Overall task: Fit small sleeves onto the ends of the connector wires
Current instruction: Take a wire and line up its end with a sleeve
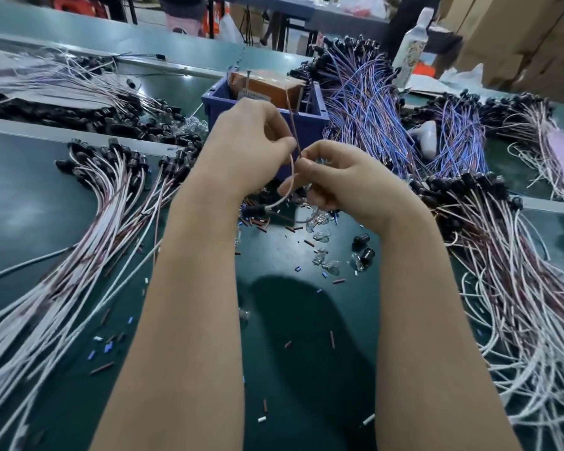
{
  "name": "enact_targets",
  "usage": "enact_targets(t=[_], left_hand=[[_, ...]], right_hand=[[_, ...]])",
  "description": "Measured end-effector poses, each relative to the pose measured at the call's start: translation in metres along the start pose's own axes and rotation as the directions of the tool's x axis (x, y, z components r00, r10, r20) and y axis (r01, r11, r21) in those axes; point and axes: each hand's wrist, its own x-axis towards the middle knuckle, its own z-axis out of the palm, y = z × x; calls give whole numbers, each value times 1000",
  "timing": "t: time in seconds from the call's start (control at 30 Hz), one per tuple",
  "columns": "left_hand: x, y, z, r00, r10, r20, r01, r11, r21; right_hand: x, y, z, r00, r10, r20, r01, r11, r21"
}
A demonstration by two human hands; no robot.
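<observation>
Bin (213, 107), blue plastic, sits just behind the hands. It holds an orange-brown box (274, 87) and a couple of thin metal rods (247, 83) standing upright.

Connector wire (254, 210) is held up over the green mat (306, 353), between both hands, in front of the bin. Its black connector end hangs lowest, the white lead curves up from it, and the brown lead runs straight up past the left thumb.

Left hand (251, 138): thumb and forefinger closed on the brown lead, other fingers curled. Right hand (339, 180): fingertips pinched together on the wire just below the left's grip. Can't tell if a sleeve is inside that pinch, too small.

Loose sleeves (338, 281), short brown bits, lie scattered on the mat with blue offcuts (108, 347), clear bulbs (321, 237) and black caps (367, 255).

Wire bundles all round: white/brown bundle (88, 229) on the left, another (518, 288) on the right, blue/purple bundle (372, 102) beside the bin.
</observation>
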Motion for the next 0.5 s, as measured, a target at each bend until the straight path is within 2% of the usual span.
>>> enact_targets(t=[0.1, 0.17, 0.2, 0.27, 0.33, 0.4, 0.43, 0.5], left_hand=[[3, 0, 3, 990, -93, -110, 103, 991, 87], [5, -2, 3, 966, -129, -223, 170, 970, 176], [5, -3, 1, 959, -128, -254, 172, 972, 162], [5, -6, 1, 967, -175, -183, 184, 982, 34], [5, -6, 7, 940, -342, 22, 340, 925, -168], [8, -10, 13, 872, -458, 175, 486, 763, -425], [9, -13, 15, 854, -472, 221, 504, 641, -579], [11, -21, 17, 854, -455, 253, 415, 303, -858]], right_hand=[[3, 3, -4, 998, 0, -69, 3, 999, 36], [6, 4, -7, 982, 20, -188, -18, 1000, 10], [7, 5, -9, 970, 24, -244, -22, 1000, 10], [7, 2, -12, 951, 8, -308, 20, 996, 88], [4, -3, -14, 956, -34, -291, 76, 988, 132], [-3, -8, -15, 986, -75, -152, 87, 994, 72], [-6, -9, -15, 996, -81, -38, 82, 996, 28], [-12, -12, -14, 980, -50, 191, 56, 998, -25]])
